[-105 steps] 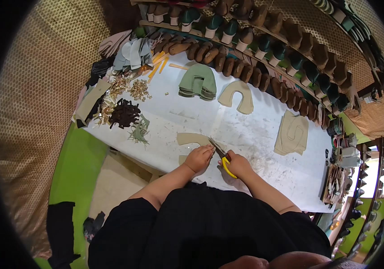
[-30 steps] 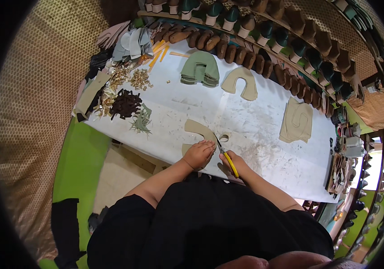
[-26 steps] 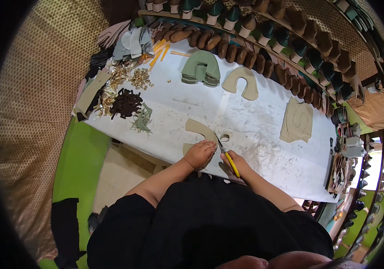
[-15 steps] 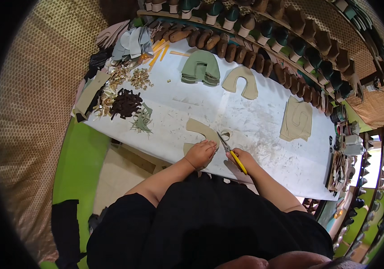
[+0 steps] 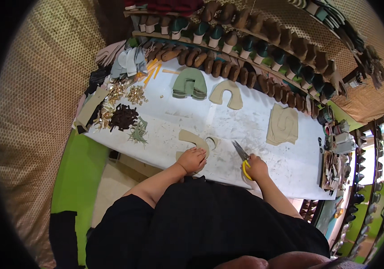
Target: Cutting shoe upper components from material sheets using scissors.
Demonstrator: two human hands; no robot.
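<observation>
Near the front edge of the table, my left hand (image 5: 193, 160) rests on a beige curved shoe-upper piece (image 5: 189, 135), its fingers bent over the material. The hand hides part of the piece. Just right of it lies a narrow curled offcut (image 5: 215, 143) of the same beige. My right hand (image 5: 257, 168) is closed round the yellow handles of a pair of scissors (image 5: 242, 152). The blades point up and left over the table, apart from the beige piece.
Farther back lie a stack of green U-shaped pieces (image 5: 190, 80) and beige U-shaped pieces (image 5: 228, 93). More beige pieces (image 5: 283, 125) lie at right. Dark strips (image 5: 123, 117), green scraps (image 5: 138, 131) and gold bits (image 5: 136, 95) sit at left. Brown shoe lasts (image 5: 216, 68) line the back.
My right hand has drawn the scissors away to the right, off the beige piece. The offcut lies on the table beside it. My left hand stays on the piece. The view has shifted slightly.
</observation>
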